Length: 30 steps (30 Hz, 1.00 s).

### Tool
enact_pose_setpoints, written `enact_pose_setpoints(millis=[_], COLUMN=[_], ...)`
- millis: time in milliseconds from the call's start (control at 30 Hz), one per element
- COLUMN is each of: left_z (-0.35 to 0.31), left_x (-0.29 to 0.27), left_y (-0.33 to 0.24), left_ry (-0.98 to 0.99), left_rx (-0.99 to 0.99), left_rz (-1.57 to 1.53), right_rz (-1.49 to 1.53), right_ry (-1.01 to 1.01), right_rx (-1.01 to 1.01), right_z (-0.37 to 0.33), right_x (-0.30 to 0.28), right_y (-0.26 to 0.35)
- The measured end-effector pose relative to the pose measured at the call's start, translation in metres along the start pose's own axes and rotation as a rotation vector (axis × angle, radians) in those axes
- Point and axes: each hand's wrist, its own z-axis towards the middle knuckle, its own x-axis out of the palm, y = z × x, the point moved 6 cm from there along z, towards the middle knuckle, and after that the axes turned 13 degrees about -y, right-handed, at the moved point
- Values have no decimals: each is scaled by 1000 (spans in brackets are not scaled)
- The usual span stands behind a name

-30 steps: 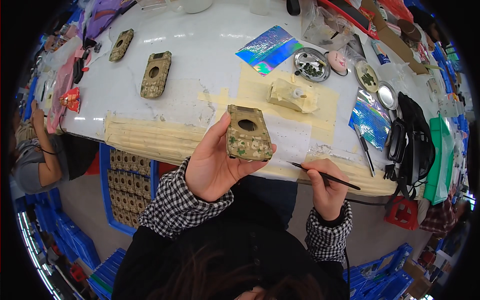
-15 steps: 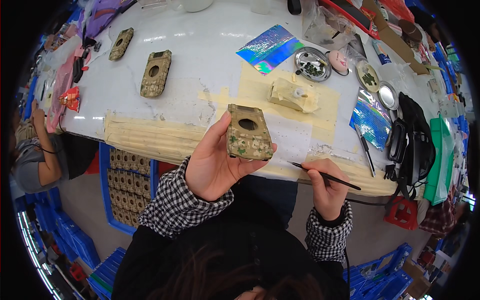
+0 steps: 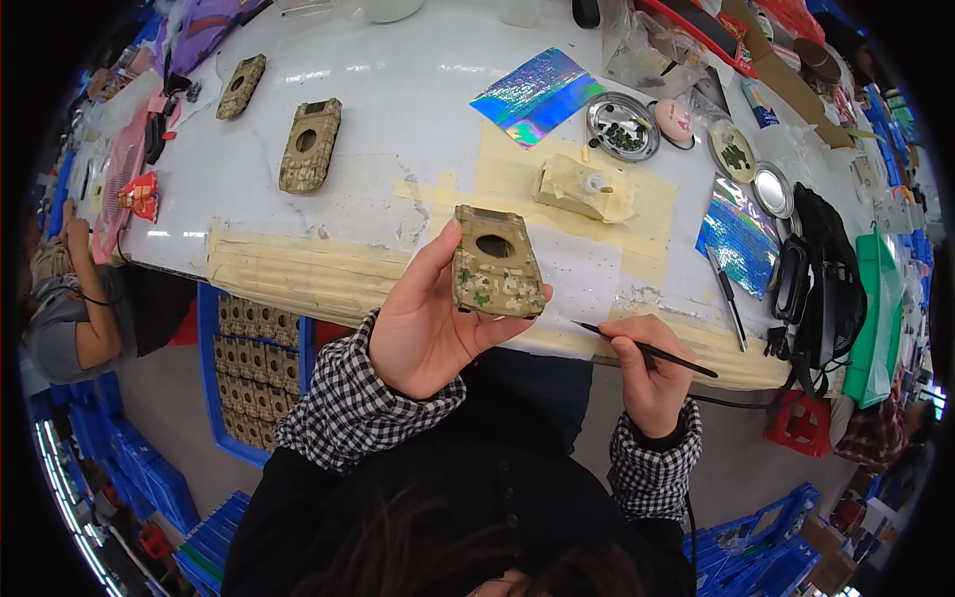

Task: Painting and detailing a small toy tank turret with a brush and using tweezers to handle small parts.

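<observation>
Camouflage hull (image 3: 495,281) clamped by fingers of left hand (image 3: 423,336)
Right hand (image 3: 652,380) pinches a black tool (image 3: 679,361), its tip just beyond the fingers.

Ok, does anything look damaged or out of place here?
The tabletop looks worn right of the white paper: patchy grey marks break its white surface. The camouflage hull in the left hand and slim black tool in the right hand show no obvious damage.
</observation>
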Motion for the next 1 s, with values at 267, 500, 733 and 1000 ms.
enact_pose_setpoints(millis=[267,500,733,1000], left_z=[0,2,1,-7], left_x=[0,-2,3,11], left_y=[1,0,2,4], left_ry=[-16,-9,12,-50], left_rx=[0,-15,-36,2], left_rz=[4,30,90,188], right_rz=[34,241,278,294], right_ry=[-31,-87,74,195], right_rx=[-7,126,-157,-145], right_z=[-1,2,41,60], right_x=[-3,-7,3,38], right_y=[-5,-3,71,99])
